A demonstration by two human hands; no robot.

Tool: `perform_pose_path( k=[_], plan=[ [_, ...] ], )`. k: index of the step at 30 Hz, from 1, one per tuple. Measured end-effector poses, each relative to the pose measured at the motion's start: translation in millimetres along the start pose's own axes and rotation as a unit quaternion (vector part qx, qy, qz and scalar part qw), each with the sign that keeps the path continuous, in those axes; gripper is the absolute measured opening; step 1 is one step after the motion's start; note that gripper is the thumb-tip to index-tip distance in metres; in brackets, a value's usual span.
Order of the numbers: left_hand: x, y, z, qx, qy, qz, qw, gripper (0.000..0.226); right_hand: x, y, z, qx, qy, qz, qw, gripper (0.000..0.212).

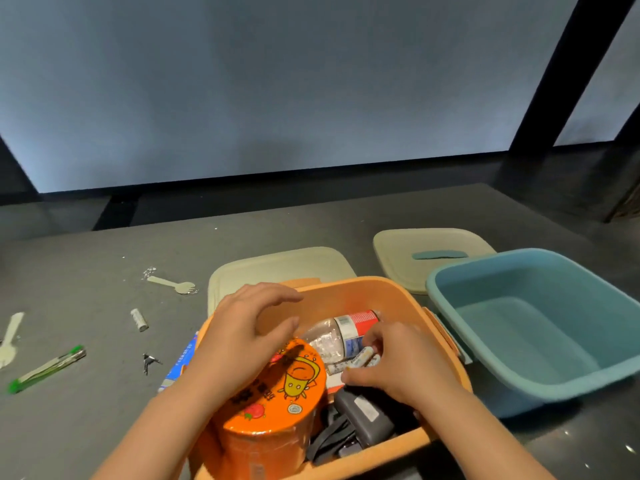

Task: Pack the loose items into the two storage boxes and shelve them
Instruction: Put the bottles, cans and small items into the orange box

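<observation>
Dark grey tabletop [86, 271], matte, with small white specks; behind it a pale blue-grey wall panel [277, 81] framed by black bars.

Orange plastic storage box [346, 292] sits near the front edge, open. Inside: a round orange snack tub with cartoon print [277, 403], a crushed clear plastic bottle with red-and-white label [341, 332], a few small white batteries [349, 363], a dark grey adapter block [363, 415] with black cord.

Left hand [239, 337] hovers over the tub's lid and the box's left rim, fingers spread and curved — gripping nothing that I can see. Right hand [394, 365] is down inside the box, fingers pinched onto the batteries just beside the bottle.

Blue-grey plastic storage box [540, 375] stands just right of the orange one, nothing inside. Two pale cream lids lie flat behind the boxes — one [277, 268] behind the orange box, one with a blue-grey handle [429, 251] behind the blue-grey one.

Loose on the table, left: two pale plastic sporks [171, 284] [8, 341], a small white cylinder [139, 320], a green-capped pen [46, 368], a small metal clip [149, 362]. A blue-and-white flat packet [180, 362] lies against the orange box's left wall.
</observation>
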State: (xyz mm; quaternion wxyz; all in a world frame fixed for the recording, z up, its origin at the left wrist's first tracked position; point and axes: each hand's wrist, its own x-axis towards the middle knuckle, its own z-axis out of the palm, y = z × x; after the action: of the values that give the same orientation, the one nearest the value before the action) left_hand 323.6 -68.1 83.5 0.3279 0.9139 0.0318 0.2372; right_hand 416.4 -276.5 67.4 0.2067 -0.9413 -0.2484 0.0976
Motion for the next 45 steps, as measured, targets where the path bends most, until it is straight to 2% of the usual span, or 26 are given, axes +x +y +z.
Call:
perform_pose_path(
  k=[2, 5, 9, 13, 18, 21, 23, 26, 29, 32, 37, 39, 41, 43, 45],
  plan=[
    [-18, -10, -12, -0.017, 0.069, -0.035, 0.997, 0.021, 1, -3, 7, -0.022, 0.008, 0.01, 1.0, 0.044],
    [-45, -28, -34, -0.025, 0.132, -0.1, 0.986, 0.02, -2, -9, 10, -0.053, 0.03, 0.002, 0.998, 0.044],
    [-81, -63, -58, -0.004, 0.153, -0.197, 0.968, 0.027, -6, -41, 4, -0.016, 0.079, -0.049, 0.996, 0.035],
    [-112, -90, -82, 0.024, 0.152, -0.256, 0.954, 0.026, -13, -113, -3, 0.061, 0.123, -0.149, 0.979, 0.017],
    [-145, -123, -113, 0.038, 0.141, -0.294, 0.944, 0.024, -30, -213, 41, 0.094, 0.068, -0.276, 0.954, 0.019],
    [-163, -147, -133, 0.054, 0.132, -0.309, 0.94, 0.024, -41, -253, 101, 0.094, -0.011, -0.32, 0.943, 0.029],
    [-175, -164, -148, 0.067, 0.126, -0.316, 0.938, 0.024, -38, -268, 143, 0.088, -0.055, -0.305, 0.947, 0.036],
    [-190, -192, -172, 0.109, 0.117, -0.328, 0.931, 0.026, -18, -285, 190, 0.089, -0.076, -0.26, 0.958, 0.04],
    [-200, -222, -195, 0.171, 0.113, -0.33, 0.922, 0.034, 11, -308, 224, 0.1, -0.066, -0.22, 0.968, 0.045],
    [-208, -249, -213, 0.222, 0.095, -0.353, 0.904, 0.052, 42, -338, 249, 0.105, -0.042, -0.182, 0.977, 0.057],
    [-221, -276, -216, 0.205, 0.086, -0.366, 0.904, 0.07, 72, -372, 283, 0.015, -0.018, -0.092, 0.996, 0.09],
    [-224, -278, -212, 0.216, 0.092, -0.363, 0.902, 0.071, 75, -374, 292, -0.027, 0.002, -0.089, 0.996, 0.092],
    [-225, -275, -210, 0.266, 0.088, -0.372, 0.885, 0.074, 77, -371, 297, -0.032, 0.023, -0.108, 0.993, 0.085],
    [-223, -269, -208, 0.28, 0.074, -0.391, 0.874, 0.085, 79, -365, 296, 0.002, 0.021, -0.138, 0.99, 0.077],
    [-223, -263, -206, 0.226, 0.053, -0.408, 0.883, 0.101, 80, -355, 289, 0.055, -0.011, -0.17, 0.984, 0.075]
  ],
)
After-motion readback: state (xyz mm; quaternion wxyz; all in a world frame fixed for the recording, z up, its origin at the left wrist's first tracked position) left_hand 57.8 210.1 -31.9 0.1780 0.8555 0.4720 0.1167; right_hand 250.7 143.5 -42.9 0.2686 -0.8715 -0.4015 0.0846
